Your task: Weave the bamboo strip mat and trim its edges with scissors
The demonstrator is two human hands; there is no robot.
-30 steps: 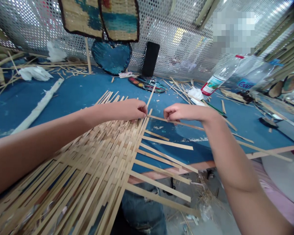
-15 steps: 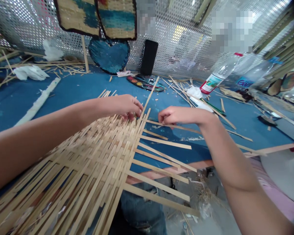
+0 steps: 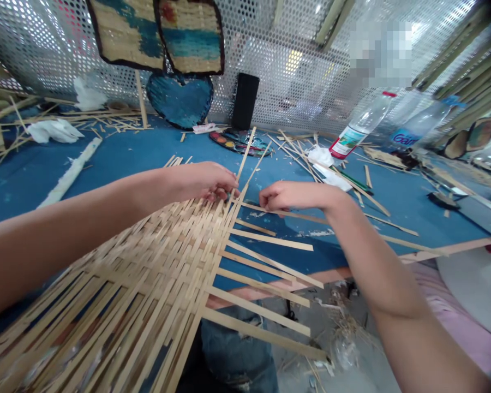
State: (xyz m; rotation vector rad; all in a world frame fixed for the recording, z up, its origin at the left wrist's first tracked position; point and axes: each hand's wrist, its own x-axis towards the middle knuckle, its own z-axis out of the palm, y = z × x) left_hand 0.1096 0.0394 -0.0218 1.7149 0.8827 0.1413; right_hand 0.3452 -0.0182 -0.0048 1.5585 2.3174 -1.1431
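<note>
A pale woven mat of flat bamboo strips (image 3: 159, 256) spreads from the lower left to the middle, with loose strip ends sticking out along its right side. My left hand (image 3: 216, 183) lies over the mat's far right corner, its fingers bent and closed around strips at the edge; the fingertips are partly hidden. Two long strips rise past it toward the back. My right hand (image 3: 284, 196), closed in a pinch, holds a crosswise bamboo strip (image 3: 306, 216) that runs out of the mat to the right. Its fingertips are mostly turned away from view.
On the blue table (image 3: 147, 155) a black phone (image 3: 245, 101) leans against the perforated metal screen, near a paint palette (image 3: 237, 143). Bottles (image 3: 354, 131), tissue and loose strips lie to the right. A blue heart-shaped panel (image 3: 180, 98) stands at the back. Scraps litter the floor.
A second long strip now stands out to the right of the first beyond my left hand, where one showed before. Both hands keep nearly the same places; the view has shifted slightly.
</note>
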